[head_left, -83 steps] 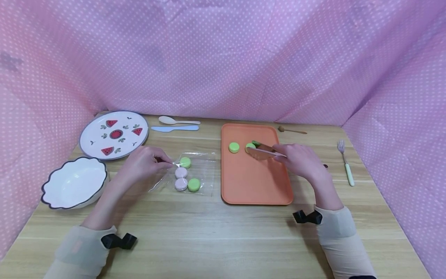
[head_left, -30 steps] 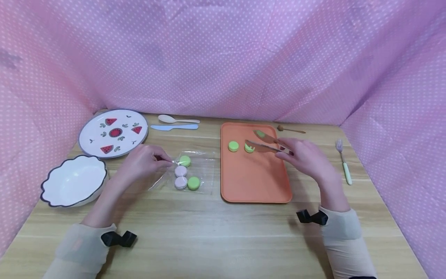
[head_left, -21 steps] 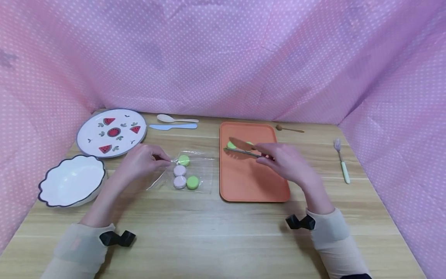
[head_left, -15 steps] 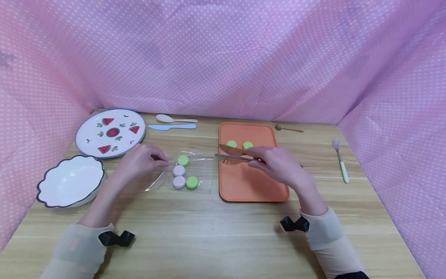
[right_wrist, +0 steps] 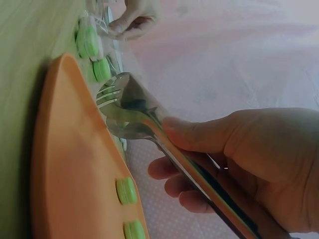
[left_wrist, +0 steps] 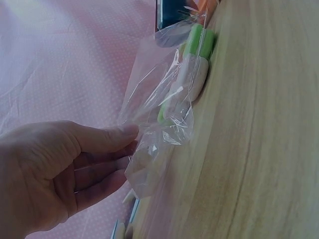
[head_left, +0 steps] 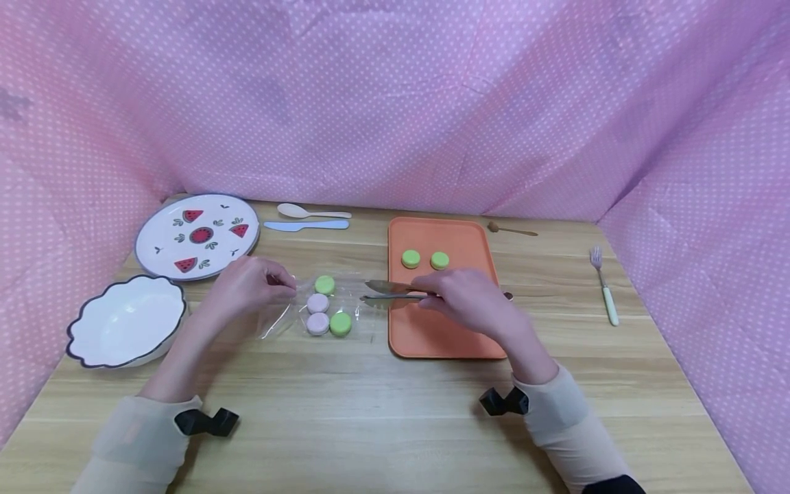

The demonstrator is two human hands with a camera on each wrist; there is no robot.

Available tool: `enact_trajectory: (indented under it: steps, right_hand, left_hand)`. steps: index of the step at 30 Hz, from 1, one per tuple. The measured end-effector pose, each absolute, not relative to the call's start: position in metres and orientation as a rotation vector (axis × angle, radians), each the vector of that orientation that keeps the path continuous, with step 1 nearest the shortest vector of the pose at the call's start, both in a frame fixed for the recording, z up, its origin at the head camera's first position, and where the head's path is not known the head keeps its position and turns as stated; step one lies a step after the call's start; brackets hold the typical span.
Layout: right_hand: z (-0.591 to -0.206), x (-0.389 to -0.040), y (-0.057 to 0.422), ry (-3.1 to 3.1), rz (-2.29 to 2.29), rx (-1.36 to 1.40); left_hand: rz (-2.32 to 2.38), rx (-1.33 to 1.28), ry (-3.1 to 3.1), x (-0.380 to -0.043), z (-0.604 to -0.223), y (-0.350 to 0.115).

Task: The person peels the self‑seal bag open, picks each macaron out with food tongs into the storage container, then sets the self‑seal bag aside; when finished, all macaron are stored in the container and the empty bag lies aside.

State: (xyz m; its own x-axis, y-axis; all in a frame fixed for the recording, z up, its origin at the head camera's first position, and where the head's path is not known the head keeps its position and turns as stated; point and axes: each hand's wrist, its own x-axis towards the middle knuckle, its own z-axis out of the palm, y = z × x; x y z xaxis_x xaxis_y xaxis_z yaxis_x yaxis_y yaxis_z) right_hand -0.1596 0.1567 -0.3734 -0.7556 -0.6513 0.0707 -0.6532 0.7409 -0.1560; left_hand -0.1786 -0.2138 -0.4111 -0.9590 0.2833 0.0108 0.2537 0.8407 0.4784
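Observation:
My left hand (head_left: 249,287) pinches the mouth edge of a clear plastic bag (left_wrist: 147,172) lying on the wooden table. Inside the bag are two green macarons (head_left: 341,324) and two lilac ones (head_left: 317,323). Metal serving tongs (right_wrist: 177,157), one head tined like a fork, are gripped in my right hand (head_left: 469,300). Their heads stand apart with nothing between them, over the bag's right end and the left rim of an orange tray (head_left: 447,336). Two more green macarons, a left one (head_left: 410,259) and a right one (head_left: 439,261), sit on the tray's far half.
A watermelon-patterned plate (head_left: 222,257) and a white scalloped bowl (head_left: 126,319) stand at the left. Behind the bag lie a pale spoon (head_left: 296,210) and a blue knife (head_left: 308,225). A honey dipper (head_left: 515,230) and a green-handled fork (head_left: 607,295) lie at the right.
The tongs let go of the right green macaron on the tray. My right hand then carried them empty leftward and nearer, to the bag's side. My left hand stays at the bag's edge.

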Motion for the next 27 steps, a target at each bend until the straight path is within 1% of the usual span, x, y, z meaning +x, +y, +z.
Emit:
enact_trajectory:
  steps: [10, 27]
  right_hand:
    - [-0.379, -0.159, 0.139, -2.933, 0.255, 1.106]
    - [-0.378, -0.156, 0.137, -2.948, 0.341, 1.274]
  left_hand:
    - [0.754, 0.439, 2.953, -0.178, -0.411, -0.213]
    - [0.751, 0.460, 2.968, -0.179, -0.409, -0.208]
